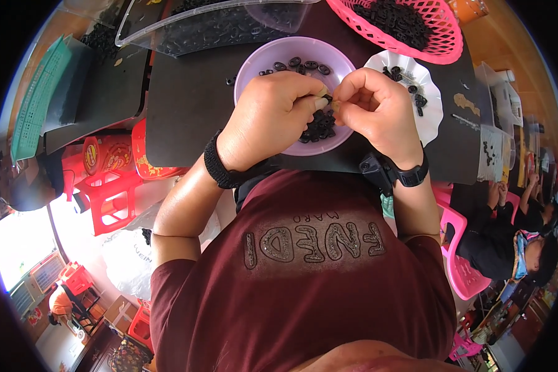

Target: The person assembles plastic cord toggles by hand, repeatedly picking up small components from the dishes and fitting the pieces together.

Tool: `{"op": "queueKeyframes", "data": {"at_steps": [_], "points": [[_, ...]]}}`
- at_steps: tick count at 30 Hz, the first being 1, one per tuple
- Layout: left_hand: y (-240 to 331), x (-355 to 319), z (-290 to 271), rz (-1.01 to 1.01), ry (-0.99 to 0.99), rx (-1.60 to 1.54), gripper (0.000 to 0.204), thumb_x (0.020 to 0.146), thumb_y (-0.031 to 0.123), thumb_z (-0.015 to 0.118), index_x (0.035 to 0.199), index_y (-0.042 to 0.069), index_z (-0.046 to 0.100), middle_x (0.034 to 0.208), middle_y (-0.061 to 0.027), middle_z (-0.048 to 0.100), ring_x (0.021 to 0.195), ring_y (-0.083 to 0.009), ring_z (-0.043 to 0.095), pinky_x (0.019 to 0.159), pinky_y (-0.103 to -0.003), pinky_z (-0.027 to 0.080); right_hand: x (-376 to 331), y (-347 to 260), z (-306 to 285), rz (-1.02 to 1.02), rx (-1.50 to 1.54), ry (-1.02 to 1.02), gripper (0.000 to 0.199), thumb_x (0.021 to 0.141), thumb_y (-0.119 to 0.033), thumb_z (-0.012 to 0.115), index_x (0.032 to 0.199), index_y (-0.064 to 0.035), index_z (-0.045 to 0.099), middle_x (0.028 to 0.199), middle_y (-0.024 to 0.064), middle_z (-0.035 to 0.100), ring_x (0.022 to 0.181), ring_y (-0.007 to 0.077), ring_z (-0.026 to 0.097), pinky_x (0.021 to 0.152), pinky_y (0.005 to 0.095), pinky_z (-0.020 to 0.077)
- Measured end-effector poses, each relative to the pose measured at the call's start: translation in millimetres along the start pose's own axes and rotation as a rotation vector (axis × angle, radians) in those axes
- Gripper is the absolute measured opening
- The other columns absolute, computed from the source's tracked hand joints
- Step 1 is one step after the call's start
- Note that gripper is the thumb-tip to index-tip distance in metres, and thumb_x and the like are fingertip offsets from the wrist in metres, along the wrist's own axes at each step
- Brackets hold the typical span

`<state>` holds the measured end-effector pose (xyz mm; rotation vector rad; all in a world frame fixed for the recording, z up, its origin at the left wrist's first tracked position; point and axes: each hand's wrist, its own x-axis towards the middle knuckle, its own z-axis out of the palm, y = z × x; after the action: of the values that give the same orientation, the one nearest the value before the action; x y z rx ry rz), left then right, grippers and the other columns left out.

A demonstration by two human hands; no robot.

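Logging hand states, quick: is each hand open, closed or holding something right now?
Left hand: closed, pinching a small black piece.
Right hand: closed in a pinch beside it; what it holds cannot be told.

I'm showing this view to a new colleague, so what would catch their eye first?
Probably the left hand pinching a small black piece, with the right hand close beside it, over a round pale-purple plastic bowl in the upper middle. Next, the bright pink openwork plastic basket at the upper right, heaped with black pieces. Between basket and right hand, the white scalloped plate stands out too.
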<state>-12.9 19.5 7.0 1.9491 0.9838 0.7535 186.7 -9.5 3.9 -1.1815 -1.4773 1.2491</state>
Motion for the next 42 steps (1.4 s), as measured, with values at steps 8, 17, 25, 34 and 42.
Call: {"op": "queueKeyframes", "data": {"at_steps": [8,17,25,34,42], "points": [[-2,1,-5,-0.250,-0.037,-0.473,0.018,0.095,0.014,0.062,0.098,-0.004,0.066,0.075,-0.0023,0.064,0.065,-0.0072,0.061,0.059,-0.023,0.053,-2,-3,-4,-0.006,0.191,-0.036,0.016,0.085,0.001,0.068,0.100,-0.0008,0.062,0.087,0.0013,0.065,0.075,0.0076,0.063,0.067,0.0210,0.0520],[-4,6,-10,-0.384,-0.417,-0.895,0.022,0.099,0.020,0.058,0.102,-0.002,0.062,0.078,-0.0041,0.062,0.060,-0.0087,0.060,0.047,-0.020,0.048,2,7,-8,-0.035,0.357,-0.167,0.025,0.097,-0.020,0.060,0.114,-0.0020,0.065,0.095,0.0029,0.066,0.077,0.0084,0.058,0.067,0.0220,0.0472],[3,11,-2,-0.411,-0.560,-1.035,0.025,0.097,0.023,0.061,0.100,-0.001,0.065,0.078,-0.0019,0.063,0.063,-0.0080,0.061,0.050,-0.019,0.049,1,36,-7,-0.264,0.537,-0.249,0.014,0.096,-0.015,0.061,0.102,-0.0025,0.066,0.105,0.0057,0.061,0.079,0.0108,0.056,0.068,0.0237,0.0461],[-13,62,-22,-0.172,-0.224,-0.019,0.027,0.092,0.020,0.066,0.107,-0.003,0.067,0.082,-0.0052,0.067,0.066,-0.0078,0.061,0.056,-0.022,0.051,-9,27,-30,0.057,0.799,0.139,0.018,0.098,-0.019,0.052,0.098,-0.0025,0.059,0.089,0.0111,0.068,0.066,0.0150,0.062,0.058,0.0248,0.0502],[-23,92,13,0.239,-0.320,0.651,0.018,0.077,0.017,0.065,0.084,0.001,0.070,0.081,-0.0187,0.068,0.082,-0.0361,0.067,0.077,-0.043,0.053,-10,31,-37,0.030,0.751,0.175,0.017,0.097,-0.017,0.058,0.105,-0.0019,0.061,0.090,0.0093,0.068,0.072,0.0140,0.066,0.063,0.0249,0.0536]]}}
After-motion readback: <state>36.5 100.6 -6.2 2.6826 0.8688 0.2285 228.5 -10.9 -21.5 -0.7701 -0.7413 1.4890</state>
